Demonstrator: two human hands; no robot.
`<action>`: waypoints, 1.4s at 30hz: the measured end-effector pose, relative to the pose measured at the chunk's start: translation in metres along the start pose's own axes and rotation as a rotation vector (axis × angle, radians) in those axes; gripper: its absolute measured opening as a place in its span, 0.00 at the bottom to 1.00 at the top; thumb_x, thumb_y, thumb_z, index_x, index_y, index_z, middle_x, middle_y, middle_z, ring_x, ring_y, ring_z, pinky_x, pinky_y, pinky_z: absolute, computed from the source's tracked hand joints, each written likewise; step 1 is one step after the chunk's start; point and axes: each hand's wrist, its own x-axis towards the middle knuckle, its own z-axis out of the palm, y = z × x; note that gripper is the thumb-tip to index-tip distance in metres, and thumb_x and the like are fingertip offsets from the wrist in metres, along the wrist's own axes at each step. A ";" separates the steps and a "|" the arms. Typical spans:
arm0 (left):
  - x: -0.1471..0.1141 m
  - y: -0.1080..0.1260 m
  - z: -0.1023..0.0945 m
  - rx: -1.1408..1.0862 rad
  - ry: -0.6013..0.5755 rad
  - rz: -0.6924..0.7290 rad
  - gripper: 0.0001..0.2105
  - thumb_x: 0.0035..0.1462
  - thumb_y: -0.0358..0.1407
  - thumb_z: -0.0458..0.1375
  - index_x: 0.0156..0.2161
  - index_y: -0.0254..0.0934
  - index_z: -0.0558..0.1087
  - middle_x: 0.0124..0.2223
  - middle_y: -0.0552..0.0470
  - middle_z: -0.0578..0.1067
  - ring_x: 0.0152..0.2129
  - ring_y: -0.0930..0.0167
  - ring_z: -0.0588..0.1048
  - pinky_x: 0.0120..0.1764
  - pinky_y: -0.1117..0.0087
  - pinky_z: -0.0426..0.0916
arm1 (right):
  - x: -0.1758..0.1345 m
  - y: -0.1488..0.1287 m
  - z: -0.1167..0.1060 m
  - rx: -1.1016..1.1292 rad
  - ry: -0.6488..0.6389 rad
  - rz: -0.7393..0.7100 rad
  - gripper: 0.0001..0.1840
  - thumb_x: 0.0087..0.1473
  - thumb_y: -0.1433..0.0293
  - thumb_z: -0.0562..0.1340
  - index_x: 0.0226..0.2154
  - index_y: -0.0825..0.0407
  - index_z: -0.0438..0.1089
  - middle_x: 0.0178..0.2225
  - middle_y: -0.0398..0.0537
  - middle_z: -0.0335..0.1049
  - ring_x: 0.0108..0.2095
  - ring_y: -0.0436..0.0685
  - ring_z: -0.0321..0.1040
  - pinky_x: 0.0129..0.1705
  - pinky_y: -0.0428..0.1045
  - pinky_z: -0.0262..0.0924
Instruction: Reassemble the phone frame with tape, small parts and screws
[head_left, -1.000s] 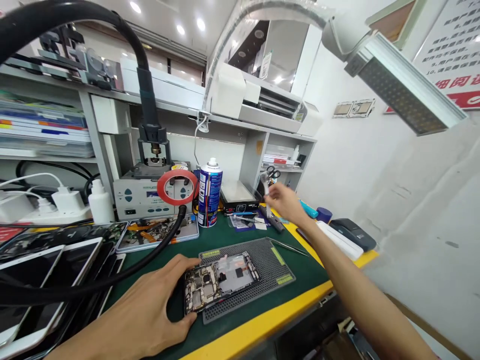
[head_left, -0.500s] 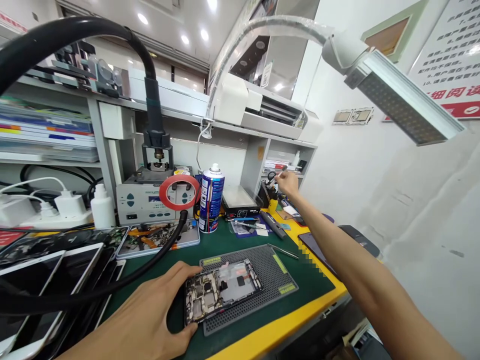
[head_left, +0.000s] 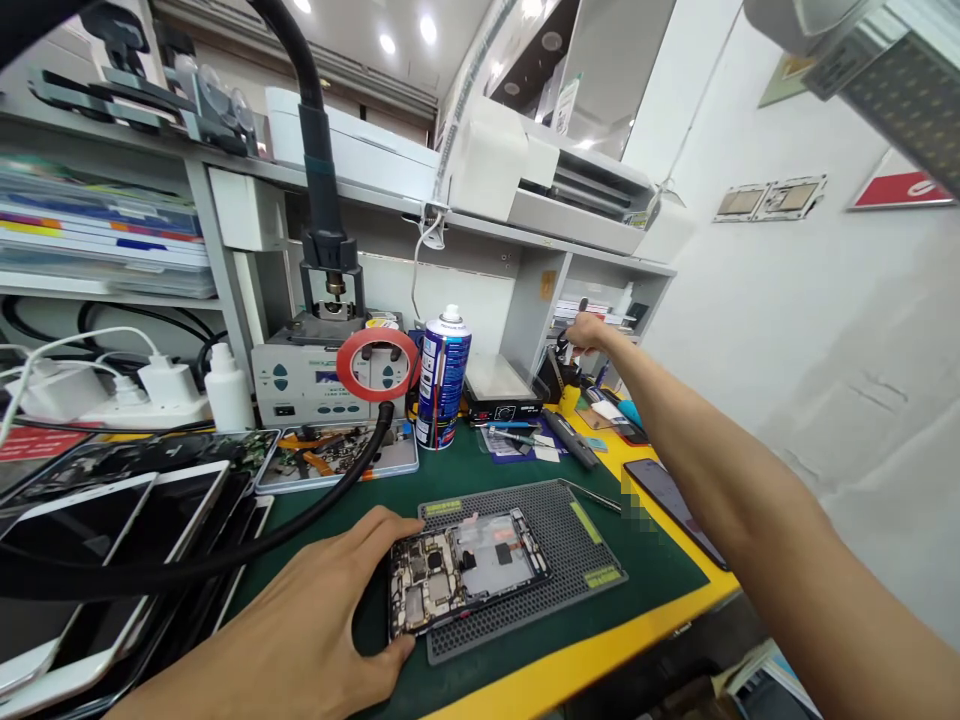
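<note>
My left hand (head_left: 322, 600) grips the left end of an opened smartphone (head_left: 469, 572), its thumb at the near edge and fingers at the far edge. The phone lies face down with its circuit boards bare, on a grey perforated mat (head_left: 517, 608). My right hand (head_left: 587, 332) is stretched far forward over a dark tool holder (head_left: 556, 378) at the back right. Its fingers are closed, and a small dark knob-like end sticks up above them. What the fingers pinch is too small to make out.
A blue spray can (head_left: 442, 385), a red tape roll (head_left: 375, 366) and a rework station (head_left: 300, 385) stand behind. Tablets (head_left: 161, 530) lean at left. Metal tweezers (head_left: 592, 496) lie beside the mat, and a dark phone (head_left: 671, 505) is under my right arm. A black hose (head_left: 300, 535) crosses the left side.
The view has shifted, so the scene sits further right. My right hand has risen slightly over the tool holder. My left hand keeps its grip on the phone.
</note>
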 end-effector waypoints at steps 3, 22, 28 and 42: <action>0.000 0.001 0.000 -0.006 -0.022 -0.022 0.30 0.51 0.41 0.59 0.60 0.48 0.64 0.55 0.51 0.73 0.50 0.59 0.74 0.50 0.65 0.70 | 0.003 -0.001 0.008 -0.073 -0.028 -0.004 0.18 0.63 0.64 0.62 0.53 0.54 0.68 0.52 0.53 0.69 0.46 0.60 0.71 0.46 0.58 0.70; -0.004 0.005 -0.002 0.003 0.063 -0.010 0.29 0.51 0.43 0.58 0.59 0.45 0.66 0.50 0.49 0.75 0.45 0.59 0.76 0.43 0.66 0.71 | -0.113 0.026 0.026 -0.274 -0.458 -0.416 0.16 0.63 0.64 0.62 0.51 0.54 0.69 0.50 0.52 0.71 0.44 0.58 0.72 0.44 0.57 0.71; -0.004 0.008 -0.001 0.065 0.093 -0.026 0.28 0.50 0.43 0.58 0.58 0.44 0.67 0.43 0.49 0.76 0.39 0.60 0.77 0.36 0.67 0.70 | -0.145 0.034 0.061 -0.313 -0.440 -0.570 0.16 0.63 0.64 0.62 0.51 0.53 0.70 0.51 0.51 0.70 0.47 0.60 0.71 0.47 0.58 0.69; -0.008 0.009 -0.006 0.108 0.029 -0.021 0.34 0.50 0.46 0.60 0.62 0.40 0.63 0.61 0.42 0.69 0.56 0.55 0.69 0.55 0.57 0.65 | -0.172 0.004 0.063 0.102 -0.245 -0.550 0.15 0.63 0.64 0.62 0.50 0.54 0.70 0.50 0.52 0.71 0.45 0.59 0.72 0.45 0.57 0.70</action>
